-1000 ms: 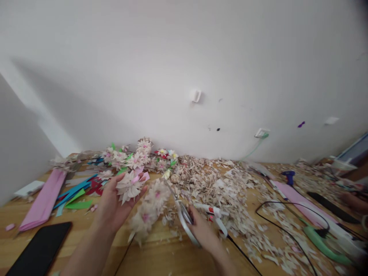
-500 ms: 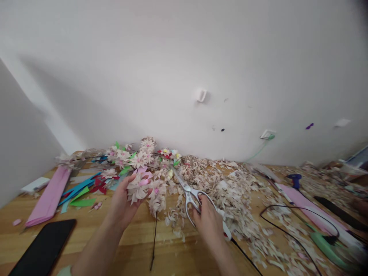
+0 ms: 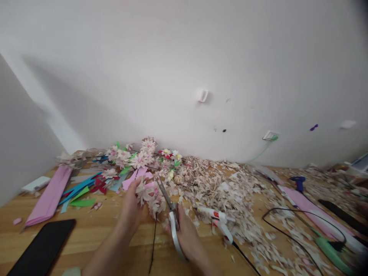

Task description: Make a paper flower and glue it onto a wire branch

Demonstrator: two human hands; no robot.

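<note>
Left hand [image 3: 131, 207] closed on flower, right hand [image 3: 184, 232] on scissors

The left hand was curled round a pale flower [image 3: 144, 191], fingers behind the petals, probably to steady it without crushing its face; between three and four o'clock from there, the right hand gripped the scissors [image 3: 174, 226] by the handles; the blades pointed to eleven, perhaps so as to lie alongside the petals; whether they touched could not be told. A second bloom [image 3: 157, 203] sat just beside at three, its dark stem [image 3: 154, 241] running towards six; pink paper [image 3: 136, 177] stood at twelve, too near the hand to tell whether it was held too.

Farther out at twelve, flower sprays [image 3: 142, 158] rested by the wall [image 3: 143, 96]; blue strips [image 3: 79, 187] at ten, a folded pink sheet [image 3: 50, 195] at nine and a phone [image 3: 43, 245] at eight lay on the wooden table [image 3: 94, 226]; a white glue gun [image 3: 221, 219] sat at three, likely for the right hand's easy reach, with pale scraps [image 3: 212, 188] heaped between two and three. Near three, at the far right edge, a box-like container [image 3: 357, 171] showed; its contents were too blurred to make out.
</note>
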